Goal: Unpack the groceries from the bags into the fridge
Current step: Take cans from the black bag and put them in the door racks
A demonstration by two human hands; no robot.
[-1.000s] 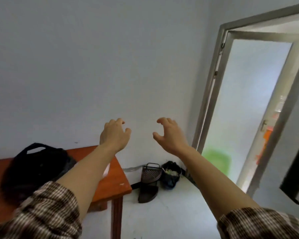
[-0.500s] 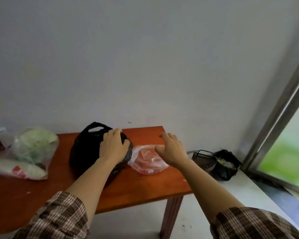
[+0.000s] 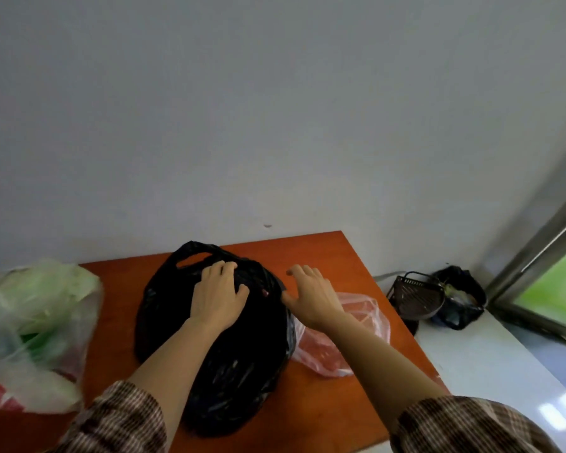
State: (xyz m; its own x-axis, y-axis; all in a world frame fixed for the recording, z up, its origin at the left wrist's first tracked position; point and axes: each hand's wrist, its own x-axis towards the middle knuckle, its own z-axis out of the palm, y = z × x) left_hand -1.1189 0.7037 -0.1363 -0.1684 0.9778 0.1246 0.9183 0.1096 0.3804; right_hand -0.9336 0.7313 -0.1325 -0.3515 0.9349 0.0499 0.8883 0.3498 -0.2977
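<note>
A full black plastic bag [image 3: 239, 364] lies in the middle of the orange-brown wooden table [image 3: 337, 266], one handle loop pointing at the wall. My left hand [image 3: 218, 297] rests flat on top of the bag, fingers spread. My right hand [image 3: 311, 295] is open at the bag's right edge, thumb touching the plastic. Behind my right wrist lies a clear pinkish bag [image 3: 356, 335] with something red inside. A translucent white bag [image 3: 36, 322] holding a green cabbage and other goods sits at the table's left. No fridge is in sight.
A plain grey wall runs behind the table. On the white floor to the right stand a dark mesh basket [image 3: 415, 297] and a small black bag [image 3: 458, 295]. A metal door frame [image 3: 536, 243] rises at the far right.
My view swung left and down from the doorway onto the table. Both hands came down from mid-air; the left landed on the black bag, the right moved from the pinkish bag to its edge.
</note>
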